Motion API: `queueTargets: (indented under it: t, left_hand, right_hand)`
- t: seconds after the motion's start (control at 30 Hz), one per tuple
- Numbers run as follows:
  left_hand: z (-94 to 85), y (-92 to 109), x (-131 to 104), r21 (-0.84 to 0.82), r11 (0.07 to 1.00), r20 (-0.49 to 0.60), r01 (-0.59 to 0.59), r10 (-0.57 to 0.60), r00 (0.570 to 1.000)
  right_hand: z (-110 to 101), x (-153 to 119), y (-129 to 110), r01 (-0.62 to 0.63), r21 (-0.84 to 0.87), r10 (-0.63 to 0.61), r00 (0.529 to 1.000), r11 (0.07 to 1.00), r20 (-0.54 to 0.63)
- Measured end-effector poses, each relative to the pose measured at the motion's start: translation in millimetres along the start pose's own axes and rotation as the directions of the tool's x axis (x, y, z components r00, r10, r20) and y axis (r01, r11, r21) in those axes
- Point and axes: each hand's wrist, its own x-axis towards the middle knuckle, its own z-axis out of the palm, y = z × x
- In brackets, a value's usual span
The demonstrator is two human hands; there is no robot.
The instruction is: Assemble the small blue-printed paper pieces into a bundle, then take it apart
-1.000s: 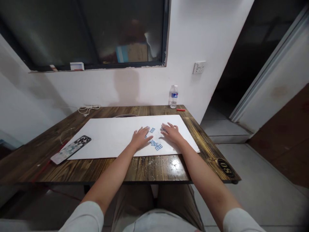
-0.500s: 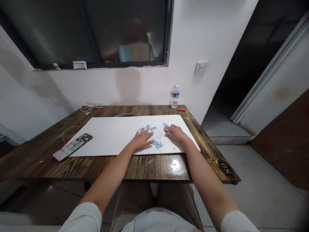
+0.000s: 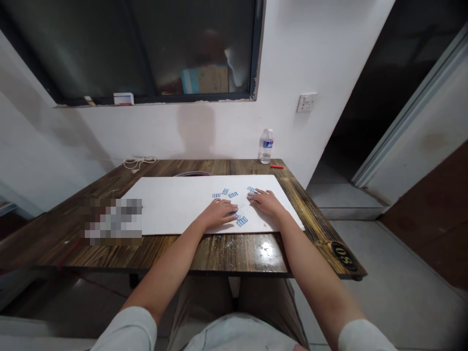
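Note:
My left hand (image 3: 219,214) lies palm down on a white board (image 3: 171,204), fingers stretched out to the right. Its fingertips reach over some small flat blue-and-white striped pieces (image 3: 242,221), partly covering them. Beyond this hand, more pieces of the same kind (image 3: 233,194) lie scattered on the board. My right hand (image 3: 266,202) also rests palm down, fingers extended to the left, with its fingertips at another cluster of striped pieces (image 3: 251,188) that it partly hides. Neither hand visibly grips anything.
A clear plastic bottle (image 3: 267,146) and a red pen-like stick (image 3: 277,166) are at the back right of the wooden table (image 3: 234,253). A white cable (image 3: 140,162) lies back left. A pixelated patch (image 3: 117,222) covers something at the board's left end.
My left hand has shifted slightly right, and its fingers are closer together. Pieces beyond it are more exposed. My right hand has barely moved.

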Motion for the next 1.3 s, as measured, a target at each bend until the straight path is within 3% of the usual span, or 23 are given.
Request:
queueTargets:
  t: [0.2, 0.4, 0.63, 0.8, 1.0, 1.1, 1.3]
  left_hand:
    - [1.6, -1.6, -0.8, 0.016, 0.999, -0.041, 0.045, -0.044, 0.998]
    - [8.2, -3.9, -1.2, 0.047, 0.992, 0.0, 0.121, -0.121, 0.993]
    - [3.8, 3.8, -0.4, 0.001, 1.0, 0.065, -0.027, 0.027, 0.998]
    - [1.4, 3.7, -3.3, -0.035, 0.998, 0.125, -0.055, 0.059, 0.99]
    - [2.6, 2.4, -3.6, -0.06, 0.996, 0.081, -0.067, 0.071, 0.994]
    - [4.5, 0.8, -2.1, -0.048, 0.996, 0.049, -0.074, 0.077, 0.996]
    - [8.3, -11.3, -1.3, -0.031, 0.997, -0.155, -0.067, 0.061, 0.986]
  right_hand:
    - [-5.1, 0.5, -2.7, 0.015, 0.018, -0.014, 0.999, 1.0, -0.038]
    - [-6.6, 1.6, -4.1, 0.047, 0.047, -0.052, 0.994, 0.998, 0.092]
    - [-6.0, 1.5, -1.6, 0.007, 0.103, -0.012, 0.998, 0.995, 0.054]
    - [-2.1, 1.7, -0.9, -0.034, 0.052, 0.028, 0.993, 0.998, 0.118]
    - [-2.8, 2.9, -5.6, 0.068, 0.128, -0.084, 0.989, 0.989, 0.119]
    - [-2.7, 2.9, -5.5, 0.027, 0.082, -0.037, 0.992, 0.996, 0.118]
    - [-2.3, 3.7, -8.2, 0.015, 0.105, -0.018, 1.0, 0.994, 0.025]
